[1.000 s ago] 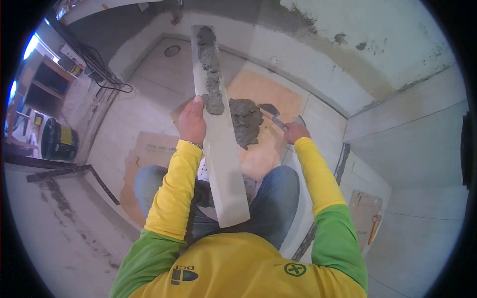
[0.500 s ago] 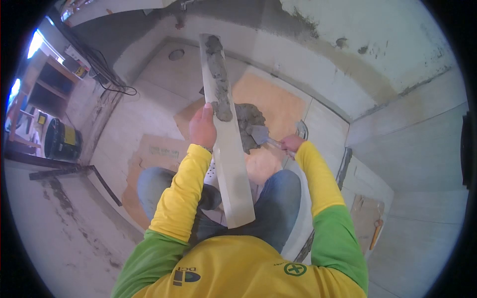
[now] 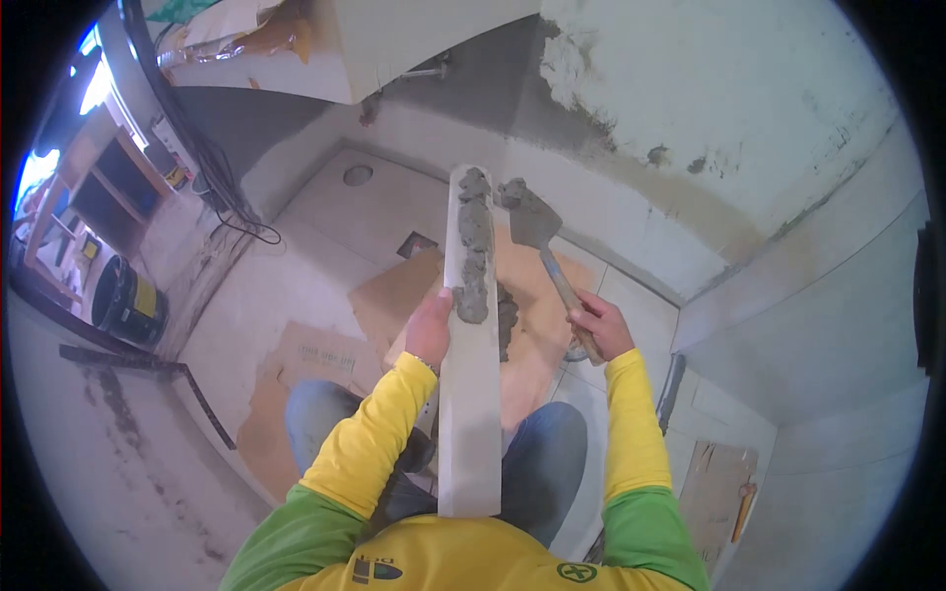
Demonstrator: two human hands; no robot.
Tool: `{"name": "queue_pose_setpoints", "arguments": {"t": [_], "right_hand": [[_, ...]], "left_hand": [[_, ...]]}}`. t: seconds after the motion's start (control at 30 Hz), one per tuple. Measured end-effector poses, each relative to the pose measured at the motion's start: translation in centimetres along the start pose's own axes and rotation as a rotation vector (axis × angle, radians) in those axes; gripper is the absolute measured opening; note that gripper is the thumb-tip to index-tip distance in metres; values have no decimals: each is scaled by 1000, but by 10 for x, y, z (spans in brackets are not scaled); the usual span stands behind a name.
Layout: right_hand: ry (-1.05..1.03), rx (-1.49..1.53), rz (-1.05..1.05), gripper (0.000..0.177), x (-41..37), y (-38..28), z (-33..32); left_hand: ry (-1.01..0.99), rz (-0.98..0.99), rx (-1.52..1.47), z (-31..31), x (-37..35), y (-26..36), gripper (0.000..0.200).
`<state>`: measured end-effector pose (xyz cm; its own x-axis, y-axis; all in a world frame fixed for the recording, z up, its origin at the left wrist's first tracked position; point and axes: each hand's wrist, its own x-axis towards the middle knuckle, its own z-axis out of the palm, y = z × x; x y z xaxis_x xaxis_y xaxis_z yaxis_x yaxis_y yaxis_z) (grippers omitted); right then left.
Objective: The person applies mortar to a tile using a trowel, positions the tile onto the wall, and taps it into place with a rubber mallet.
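A long, narrow pale tile strip (image 3: 470, 414) runs away from my body, its near end by my shirt. My left hand (image 3: 429, 330) grips its left edge, thumb on top. Grey mortar (image 3: 475, 251) lies in a lumpy band along the far half of the strip. In my right hand (image 3: 601, 325) is a trowel (image 3: 537, 229), held by its handle, the blade pointing away and raised beside the strip's far end. A lump of mortar sits on the blade tip. Below, a mortar pile (image 3: 506, 320) on the cardboard is partly hidden by the strip.
Cardboard sheets (image 3: 552, 325) cover part of the tiled floor. A round drain (image 3: 358, 175) lies near the back wall. A black bucket (image 3: 128, 300) stands at left, and an orange-handled tool (image 3: 743, 512) rests on cardboard at right. A low panel (image 3: 434, 39) juts out overhead.
The trowel has risen from the mortar pile to the strip's far end, carrying mortar on its tip. The strip has shifted and turned straighter in my left hand.
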<state>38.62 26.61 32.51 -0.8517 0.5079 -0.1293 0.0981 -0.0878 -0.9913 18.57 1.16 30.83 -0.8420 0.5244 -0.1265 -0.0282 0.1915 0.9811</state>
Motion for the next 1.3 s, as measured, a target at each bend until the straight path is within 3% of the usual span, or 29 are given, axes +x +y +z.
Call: {"name": "queue_pose_setpoints", "arguments": {"t": [0.13, 0.2, 0.33, 0.4, 0.5, 0.6, 0.7, 0.83, 0.9, 0.93, 1.0, 1.3], "right_hand": [[116, -197, -87, 48, 27, -10, 16], [280, -523, -459, 50, 48, 8, 13], [467, -825, -440, 51, 43, -4, 33], [676, -968, -500, 49, 48, 13, 43], [808, -1116, -558, 49, 49, 28, 51], [840, -1169, -466, 48, 43, 28, 48], [929, -1181, -552, 46, 38, 20, 29], [937, -1130, -494, 48, 29, -3, 7], [717, -971, -464, 49, 28, -26, -6], [717, -972, -463, 49, 25, -42, -9], [446, -519, -324, 48, 17, -81, -14], [241, -725, 1, 46, 10, -207, -49]], "left_hand": [[-85, 27, 41, 3, -9, 14, 53], [-129, 55, -167, 13, -2, -8, 51], [-85, 166, 113, 9, -17, 12, 50], [-144, 152, 5, 6, -21, 22, 48], [-233, 68, -220, 8, -17, 13, 47], [-236, 28, -389, 10, -19, 16, 47], [-240, 42, -347, 9, -15, 14, 49], [-285, 41, -404, 7, -8, 9, 51], [-263, 13, -453, 8, -8, 10, 52], [-264, 12, -454, 9, -7, 8, 52], [-249, 23, -466, 12, -6, 4, 53], [-335, 14, -434, 0, -19, 37, 48]]}}
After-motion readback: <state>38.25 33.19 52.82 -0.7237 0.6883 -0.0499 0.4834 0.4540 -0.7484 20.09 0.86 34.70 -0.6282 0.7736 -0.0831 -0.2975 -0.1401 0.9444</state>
